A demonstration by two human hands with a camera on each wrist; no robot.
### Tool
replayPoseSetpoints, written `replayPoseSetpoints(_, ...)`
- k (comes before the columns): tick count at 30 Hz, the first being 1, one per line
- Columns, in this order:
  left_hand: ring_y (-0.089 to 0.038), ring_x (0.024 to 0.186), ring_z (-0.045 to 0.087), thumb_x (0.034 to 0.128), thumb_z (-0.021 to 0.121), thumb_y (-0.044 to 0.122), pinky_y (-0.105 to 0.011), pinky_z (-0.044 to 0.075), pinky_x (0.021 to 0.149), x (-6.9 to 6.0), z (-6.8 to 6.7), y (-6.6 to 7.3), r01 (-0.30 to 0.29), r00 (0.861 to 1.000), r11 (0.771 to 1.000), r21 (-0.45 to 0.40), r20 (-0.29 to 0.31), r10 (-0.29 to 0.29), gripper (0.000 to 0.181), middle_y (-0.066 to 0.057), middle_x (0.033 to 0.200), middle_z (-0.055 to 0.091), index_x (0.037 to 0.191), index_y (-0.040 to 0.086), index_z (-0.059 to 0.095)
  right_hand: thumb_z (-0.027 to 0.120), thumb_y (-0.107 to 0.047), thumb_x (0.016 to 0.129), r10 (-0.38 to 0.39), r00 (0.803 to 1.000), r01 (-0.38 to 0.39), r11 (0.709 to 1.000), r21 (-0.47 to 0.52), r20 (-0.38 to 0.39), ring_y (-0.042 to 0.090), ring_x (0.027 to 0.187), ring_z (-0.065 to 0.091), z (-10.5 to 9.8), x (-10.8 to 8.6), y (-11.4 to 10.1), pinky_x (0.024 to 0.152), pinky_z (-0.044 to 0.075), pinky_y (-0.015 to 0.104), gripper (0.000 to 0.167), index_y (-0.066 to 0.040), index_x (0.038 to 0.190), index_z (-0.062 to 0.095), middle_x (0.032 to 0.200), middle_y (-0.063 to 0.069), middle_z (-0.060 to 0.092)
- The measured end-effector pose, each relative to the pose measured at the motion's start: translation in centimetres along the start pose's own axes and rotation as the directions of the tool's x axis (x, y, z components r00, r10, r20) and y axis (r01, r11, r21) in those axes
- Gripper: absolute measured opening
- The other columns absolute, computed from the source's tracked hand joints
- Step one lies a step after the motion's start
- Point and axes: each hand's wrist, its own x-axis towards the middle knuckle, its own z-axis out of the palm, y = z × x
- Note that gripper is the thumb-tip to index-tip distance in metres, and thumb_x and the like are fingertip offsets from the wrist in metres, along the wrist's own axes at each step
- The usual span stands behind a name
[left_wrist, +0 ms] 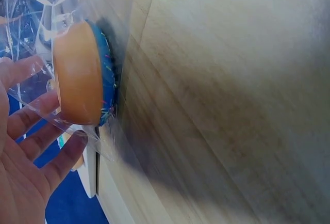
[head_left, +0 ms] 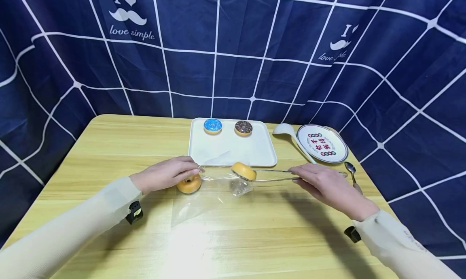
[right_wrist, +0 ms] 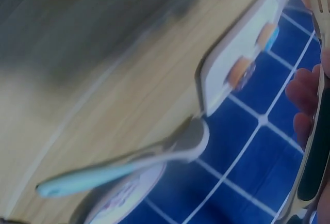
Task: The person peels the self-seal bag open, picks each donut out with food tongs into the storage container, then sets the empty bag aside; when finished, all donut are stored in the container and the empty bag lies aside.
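Note:
My left hand [head_left: 169,174] holds the rim of a clear plastic bag [head_left: 196,208]. Inside the bag a doughnut [head_left: 189,184] lies with its plain side up; the left wrist view shows blue icing with sprinkles on that doughnut [left_wrist: 105,74]. My right hand [head_left: 325,186] grips metal tongs [head_left: 273,179], which have a dark green handle panel [right_wrist: 315,152] in the right wrist view. The tongs' far end pinches a second doughnut [head_left: 244,171], tilted, dark along its lower edge. It is at the bag's right part; whether fully inside, I cannot tell.
Behind the bag, a white tray [head_left: 233,151] carries a blue-iced doughnut [head_left: 212,126] and a chocolate one [head_left: 243,128]. To the right lie a white ladle [head_left: 285,129], a patterned plate [head_left: 327,145] and a metal spoon [head_left: 350,169]. A dark blue curtain [head_left: 193,72] surrounds the table.

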Motion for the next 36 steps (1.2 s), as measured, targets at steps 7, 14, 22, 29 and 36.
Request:
replayPoseSetpoints(7,-0.016,0.111,0.065,0.1108,0.053,0.027,-0.043,0.055,0.103,0.1,0.0,-0.1,0.009,1.000,1.000,0.007,0.004,-0.009,0.029,0.001,0.119,0.070,0.128,0.016,0.074,0.078,-0.002,0.089,0.123,0.992,-0.119,0.986,0.115,-0.033,0.003,0.097,0.070,-1.1,-1.3,1.7,0.086,0.053,0.016,0.033,-0.013,0.121,0.075,0.108,-0.005,0.078)
replayPoseSetpoints(14,-0.013,0.104,0.063,0.1107,0.053,0.029,-0.041,0.055,0.099,0.2,0.2,0.3,0.008,1.000,1.000,0.021,0.000,-0.008,0.028,0.003,0.113,0.069,0.125,0.018,0.075,0.069,-0.004,0.099,0.341,0.934,-0.354,0.842,0.408,0.107,-0.004,0.072,0.059,-0.1,-1.3,3.6,0.065,0.048,0.014,0.021,-0.009,0.118,0.075,0.087,-0.003,0.072)
replayPoseSetpoints(22,-0.013,0.104,0.063,0.1109,0.052,0.032,-0.041,0.055,0.098,0.3,0.4,0.4,0.012,1.000,0.999,0.037,0.014,-0.013,0.030,0.003,0.113,0.069,0.125,0.019,0.075,0.059,-0.017,0.108,0.372,0.860,-0.509,0.669,0.541,0.350,0.012,0.064,0.055,3.2,1.3,4.8,0.055,0.046,0.025,0.017,-0.011,0.109,0.075,0.078,0.004,0.066)
replayPoseSetpoints(29,-0.011,0.100,0.060,0.1111,0.051,0.032,-0.039,0.054,0.095,0.6,0.4,0.5,0.001,1.000,0.999,0.040,0.017,-0.002,0.032,0.005,0.111,0.068,0.127,0.019,0.075,0.059,-0.019,0.108,0.295,0.825,-0.558,0.558,0.614,0.482,0.010,0.061,0.052,6.0,6.0,4.1,0.052,0.041,0.022,0.023,0.000,0.109,0.072,0.082,0.016,0.066)
replayPoseSetpoints(36,-0.010,0.095,0.057,0.1110,0.052,0.030,-0.037,0.052,0.090,0.8,0.2,0.6,-0.012,1.000,0.998,0.054,0.018,0.011,0.030,0.006,0.105,0.065,0.126,0.019,0.075,0.058,-0.014,0.107,0.239,0.808,-0.578,0.505,0.641,0.539,0.016,0.061,0.056,7.9,10.1,1.7,0.056,0.044,0.022,0.022,0.005,0.102,0.070,0.081,0.020,0.068)
